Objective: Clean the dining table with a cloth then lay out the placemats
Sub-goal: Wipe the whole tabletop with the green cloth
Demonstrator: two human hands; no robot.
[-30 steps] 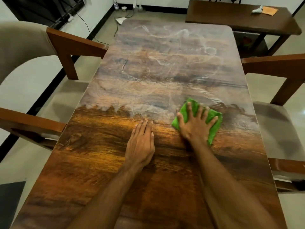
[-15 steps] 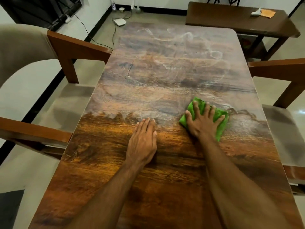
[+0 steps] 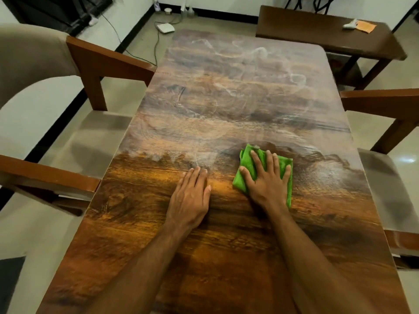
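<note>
On my feed I see an armchair (image 3: 74, 71) with wooden arms and a beige padded back on the left, its seat tucked close against the long edge. A matching chair (image 3: 385, 137) stands on the right side, with a pale cushion and brown armrest. Beyond the far right corner stands a dark wooden side table (image 3: 317, 30), carrying an orange paper (image 3: 365, 26) and a small white object (image 3: 350, 23) that touches it. On the pale tiled floor (image 3: 136, 41) at the far end lies a white flat box (image 3: 166, 27) with a black cable (image 3: 155, 48) running from it.
</note>
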